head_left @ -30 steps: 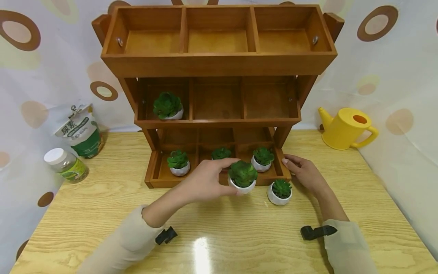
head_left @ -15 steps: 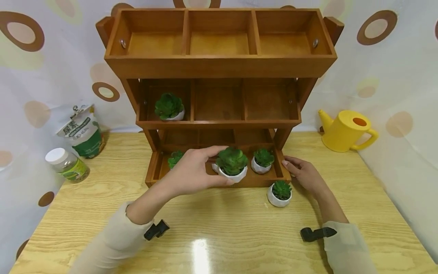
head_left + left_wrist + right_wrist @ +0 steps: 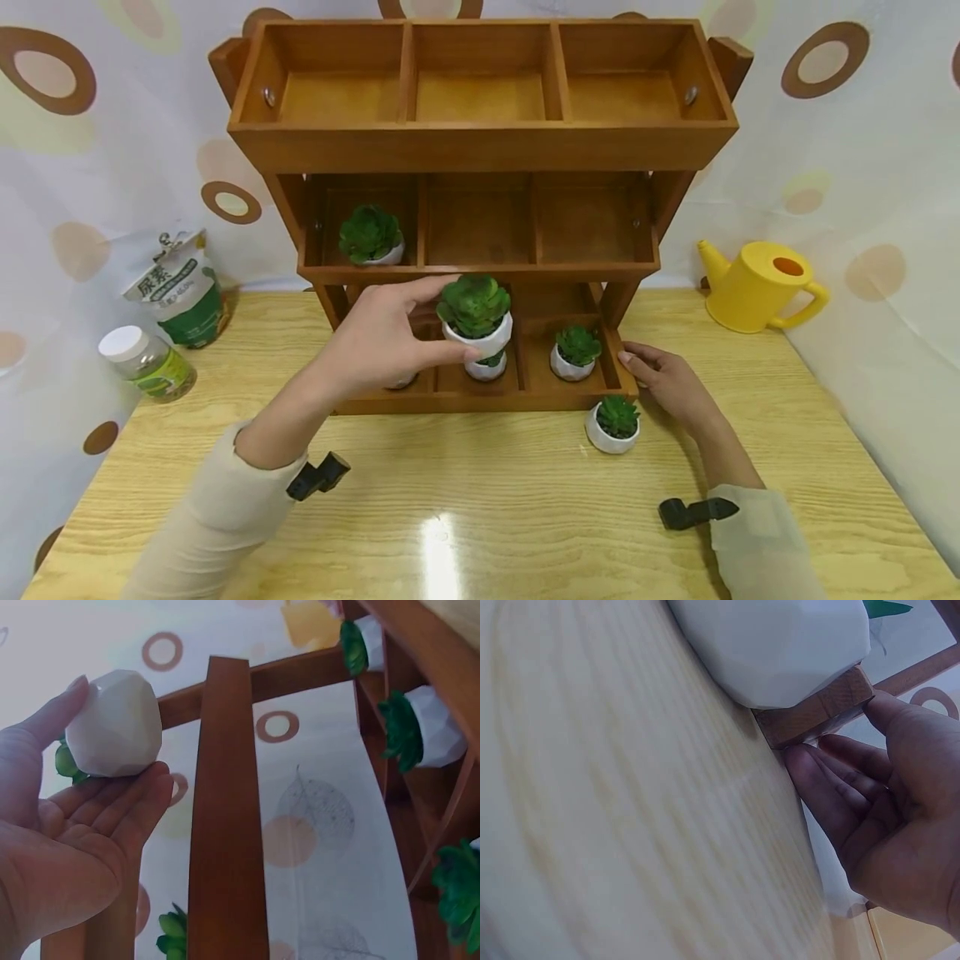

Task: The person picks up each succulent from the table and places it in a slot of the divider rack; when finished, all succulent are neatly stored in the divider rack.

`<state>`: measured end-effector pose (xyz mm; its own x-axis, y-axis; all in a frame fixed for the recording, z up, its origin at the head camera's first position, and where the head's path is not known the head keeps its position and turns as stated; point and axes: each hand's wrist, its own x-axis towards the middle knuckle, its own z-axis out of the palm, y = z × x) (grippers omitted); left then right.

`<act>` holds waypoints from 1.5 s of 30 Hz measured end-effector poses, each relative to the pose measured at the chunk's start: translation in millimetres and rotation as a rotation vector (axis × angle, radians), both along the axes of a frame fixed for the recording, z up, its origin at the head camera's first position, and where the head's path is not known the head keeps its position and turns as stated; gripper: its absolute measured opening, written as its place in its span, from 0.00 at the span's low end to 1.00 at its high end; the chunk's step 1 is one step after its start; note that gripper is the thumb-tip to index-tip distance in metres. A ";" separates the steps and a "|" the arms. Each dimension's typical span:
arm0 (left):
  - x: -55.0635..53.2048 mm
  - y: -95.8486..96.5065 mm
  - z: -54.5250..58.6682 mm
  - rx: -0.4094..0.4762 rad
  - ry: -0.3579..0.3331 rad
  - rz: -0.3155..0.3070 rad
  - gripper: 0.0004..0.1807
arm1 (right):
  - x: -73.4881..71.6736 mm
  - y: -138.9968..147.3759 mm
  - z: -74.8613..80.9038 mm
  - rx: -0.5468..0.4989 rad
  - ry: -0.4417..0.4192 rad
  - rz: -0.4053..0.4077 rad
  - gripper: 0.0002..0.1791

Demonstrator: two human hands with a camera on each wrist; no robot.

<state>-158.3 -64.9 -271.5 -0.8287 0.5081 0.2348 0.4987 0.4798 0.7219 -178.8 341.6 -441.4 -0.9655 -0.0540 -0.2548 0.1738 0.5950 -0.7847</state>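
My left hand (image 3: 378,337) holds a potted succulent (image 3: 476,312), thumb and fingers on either side of its white faceted pot (image 3: 116,724). It hangs in front of the wooden shelf (image 3: 480,150), partly covering another small succulent (image 3: 486,367) in the bottom tier's middle compartment. My right hand (image 3: 667,379) grips the shelf's lower right corner (image 3: 817,712), thumb at its upper edge and fingertips low down. Just in front of that corner, a potted succulent (image 3: 613,423) stands on the table. One more (image 3: 575,353) sits in the bottom right compartment; the left one is mostly hidden by my left hand.
In the middle tier's left compartment stands a potted succulent (image 3: 372,235). A yellow watering can (image 3: 761,283) is at the right rear. On the left are a clipped green-and-white bag (image 3: 180,292) and a white-lidded jar (image 3: 147,362). The patterned cloth (image 3: 885,192) hangs behind.
My left hand has carried the potted succulent leftward and up, from in front of the bottom tier to above its middle compartment. The right hand has stayed at the shelf corner.
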 end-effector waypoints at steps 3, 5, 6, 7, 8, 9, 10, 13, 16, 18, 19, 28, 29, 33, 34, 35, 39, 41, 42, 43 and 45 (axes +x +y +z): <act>-2.5 -3.6 4.1 0.003 0.013 0.014 0.38 | 0.1 0.0 -0.5 0.002 -0.010 -0.003 0.45; -4.0 -5.2 6.2 0.000 0.010 0.029 0.38 | 0.1 0.0 -0.8 0.002 -0.016 -0.004 0.45; -4.7 -5.9 7.2 0.004 0.002 0.032 0.38 | 0.0 -0.1 -0.8 0.001 -0.018 -0.005 0.45; -5.3 -6.5 8.3 0.008 -0.006 0.037 0.39 | -0.1 -0.1 -0.9 0.002 -0.019 -0.006 0.45; -6.2 -7.2 9.2 0.012 -0.012 0.042 0.39 | -0.1 -0.1 -0.9 0.006 -0.019 -0.006 0.45; -7.2 -7.7 10.1 0.021 -0.018 0.045 0.39 | -0.3 -0.1 -0.9 0.009 -0.018 -0.007 0.45; -8.3 -8.1 11.2 0.032 -0.024 0.046 0.39 | -0.4 -0.1 -0.8 0.011 -0.019 -0.007 0.45; -12.9 -10.0 14.2 0.052 -0.030 0.062 0.38 | -0.8 0.2 -0.5 0.017 -0.017 -0.006 0.45; -18.5 -11.7 16.9 0.056 -0.039 0.093 0.39 | -0.8 0.5 -0.1 0.015 -0.021 -0.005 0.45; -22.6 -12.2 18.2 0.054 -0.049 0.114 0.39 | -0.5 1.0 0.3 0.016 -0.022 -0.005 0.45; -25.0 -12.1 19.0 0.053 -0.053 0.122 0.39 | -0.1 1.1 0.5 0.014 -0.022 -0.008 0.45; -45.9 -9.7 26.8 0.039 -0.017 0.151 0.36 | -0.2 1.6 0.4 0.005 -0.016 -0.007 0.45; -48.0 -9.8 27.2 0.038 -0.014 0.154 0.35 | -0.4 1.7 0.3 0.000 -0.015 -0.008 0.45; -54.2 -9.9 29.2 0.037 -0.003 0.165 0.33 | -0.8 1.6 1.0 -0.001 -0.010 -0.006 0.44; -55.1 -9.6 29.8 0.035 -0.001 0.166 0.33 | -0.9 1.7 1.1 -0.004 -0.008 -0.006 0.44; -55.7 -9.1 30.6 0.030 0.001 0.168 0.33 | -0.9 1.7 1.3 -0.005 -0.007 -0.006 0.44; -57.9 -7.2 32.7 0.011 0.003 0.171 0.34 | -0.6 1.3 1.3 -0.007 -0.011 -0.006 0.44; -58.8 -6.1 33.3 0.008 0.001 0.174 0.34 | -0.6 1.6 0.6 -0.008 -0.011 -0.007 0.44; -59.3 -5.7 33.3 0.007 -0.001 0.176 0.34 | -0.4 1.5 0.4 -0.008 -0.012 -0.007 0.44; -59.9 -5.1 33.2 0.006 -0.001 0.177 0.34 | -0.3 1.7 0.1 -0.007 -0.012 -0.007 0.44; -60.8 -3.5 33.0 0.006 -0.003 0.174 0.34 | -0.3 2.0 -0.6 -0.007 -0.012 -0.009 0.44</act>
